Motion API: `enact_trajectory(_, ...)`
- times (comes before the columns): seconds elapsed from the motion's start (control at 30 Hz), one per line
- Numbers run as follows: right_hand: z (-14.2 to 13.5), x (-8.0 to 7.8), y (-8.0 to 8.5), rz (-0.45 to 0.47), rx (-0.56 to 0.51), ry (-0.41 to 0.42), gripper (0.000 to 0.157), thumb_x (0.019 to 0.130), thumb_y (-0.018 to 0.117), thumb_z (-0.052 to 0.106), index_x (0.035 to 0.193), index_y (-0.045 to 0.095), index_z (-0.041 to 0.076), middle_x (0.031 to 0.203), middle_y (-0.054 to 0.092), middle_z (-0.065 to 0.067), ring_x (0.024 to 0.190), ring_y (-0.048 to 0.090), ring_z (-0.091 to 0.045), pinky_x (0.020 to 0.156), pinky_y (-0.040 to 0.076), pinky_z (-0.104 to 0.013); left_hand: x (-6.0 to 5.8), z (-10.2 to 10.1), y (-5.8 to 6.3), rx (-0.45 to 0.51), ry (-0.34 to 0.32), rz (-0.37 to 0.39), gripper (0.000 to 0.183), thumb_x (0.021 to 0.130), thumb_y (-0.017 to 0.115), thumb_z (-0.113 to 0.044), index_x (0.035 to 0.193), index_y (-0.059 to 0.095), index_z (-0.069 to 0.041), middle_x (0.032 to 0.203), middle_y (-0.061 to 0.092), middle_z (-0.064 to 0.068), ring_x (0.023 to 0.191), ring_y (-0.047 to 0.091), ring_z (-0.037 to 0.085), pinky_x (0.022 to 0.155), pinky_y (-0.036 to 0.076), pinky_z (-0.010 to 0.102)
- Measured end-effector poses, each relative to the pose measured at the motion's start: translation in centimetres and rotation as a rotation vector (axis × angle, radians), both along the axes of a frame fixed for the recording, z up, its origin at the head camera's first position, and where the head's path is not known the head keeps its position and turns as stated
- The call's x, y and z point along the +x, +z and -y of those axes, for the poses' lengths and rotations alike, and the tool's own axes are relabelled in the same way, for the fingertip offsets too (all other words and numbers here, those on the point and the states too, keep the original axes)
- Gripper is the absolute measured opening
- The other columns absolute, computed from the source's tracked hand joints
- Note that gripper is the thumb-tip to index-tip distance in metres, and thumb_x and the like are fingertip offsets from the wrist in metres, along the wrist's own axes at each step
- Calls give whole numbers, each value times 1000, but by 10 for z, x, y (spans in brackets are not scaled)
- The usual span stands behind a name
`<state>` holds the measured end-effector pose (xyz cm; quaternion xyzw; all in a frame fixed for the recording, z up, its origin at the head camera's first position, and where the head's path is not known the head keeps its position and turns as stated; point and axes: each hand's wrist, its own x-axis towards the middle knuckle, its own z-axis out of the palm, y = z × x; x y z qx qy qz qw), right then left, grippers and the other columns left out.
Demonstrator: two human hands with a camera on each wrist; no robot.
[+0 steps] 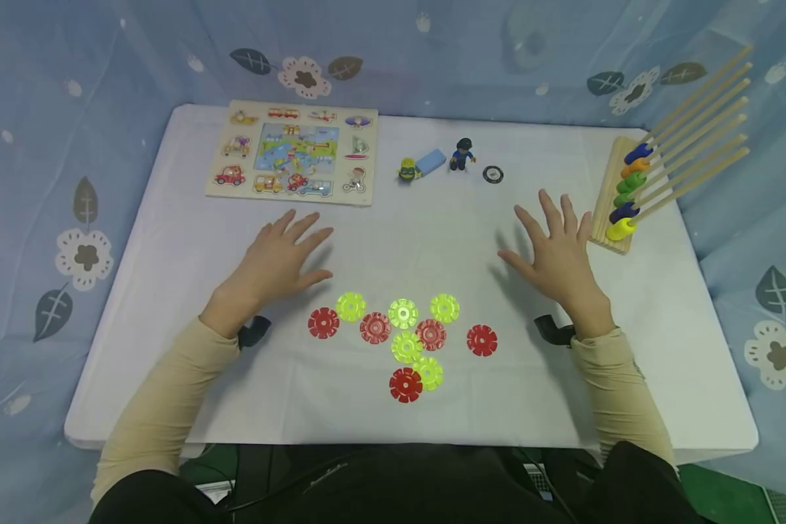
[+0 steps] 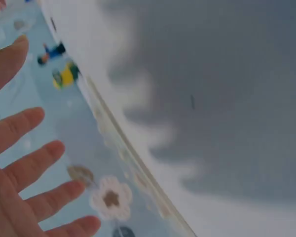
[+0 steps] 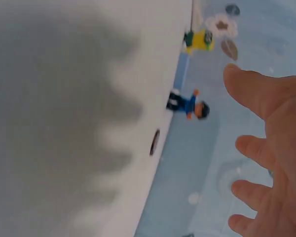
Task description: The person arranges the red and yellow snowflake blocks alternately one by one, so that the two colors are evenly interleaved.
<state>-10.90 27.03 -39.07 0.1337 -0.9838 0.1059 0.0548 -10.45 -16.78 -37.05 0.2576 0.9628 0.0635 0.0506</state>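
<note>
My left hand (image 1: 273, 260) hovers over the left half of the table with its fingers spread, holding nothing; its shadow falls on the white cloth. My right hand (image 1: 555, 256) is likewise spread above the right half, just left of the bead stand. Between and nearer than the hands lie several flat notched plastic discs. Among them are a red disc (image 1: 324, 323) at the left end, a yellow-green disc (image 1: 402, 314) in the middle and another red disc (image 1: 482, 340) at the right. At the front, a red disc (image 1: 406, 385) overlaps a yellow-green disc (image 1: 430, 372).
A wooden picture puzzle (image 1: 236, 169) lies at the back left. A yellow figure (image 1: 407, 169), a blue block (image 1: 430, 162), a figure in blue (image 1: 461, 155) and a small black disc (image 1: 493, 174) line the back. The bead stand (image 1: 610, 180) has tall rods leaning right.
</note>
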Motion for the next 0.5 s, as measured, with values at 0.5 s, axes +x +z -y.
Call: enact_trajectory(0.5, 42, 18, -11, 54, 72, 308, 60, 81, 73, 45, 133, 58, 19, 147, 45, -13, 144, 23, -45, 112, 14, -69, 35, -49, -18, 23, -336, 62, 39, 83, 74, -39, 116, 71, -20, 120, 67, 0, 114, 54, 26, 94, 47, 45)
